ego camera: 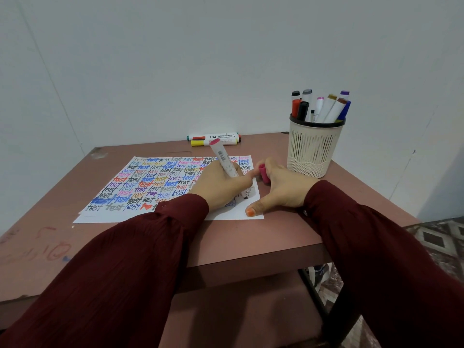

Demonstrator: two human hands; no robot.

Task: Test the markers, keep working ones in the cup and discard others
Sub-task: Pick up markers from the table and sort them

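The marker (224, 159) is a smooth white tube with a pink top end and a small bar code. The left hand (218, 187) holds it, fingers curled round it, low end down at the paper (140, 182). The right hand (283, 189) grips the small round pink cap (263, 174), and its thumb lies flat on the paper's near corner.

The paper is white and nearly full of the word "test" in many colours. The cup (313, 149) is round cream plastic with thin slots and a black rim. It stands just past the right hand. Capped markers (326, 106) stick up out of it. A few loose markers (213, 139) lie side by side at the far edge. Dark red ribbed sleeves (125, 272) cover both arms.

The table (226, 242) is flat and reddish brown, with faint scribbles on the left. A plain pale wall (175, 59) is behind it.
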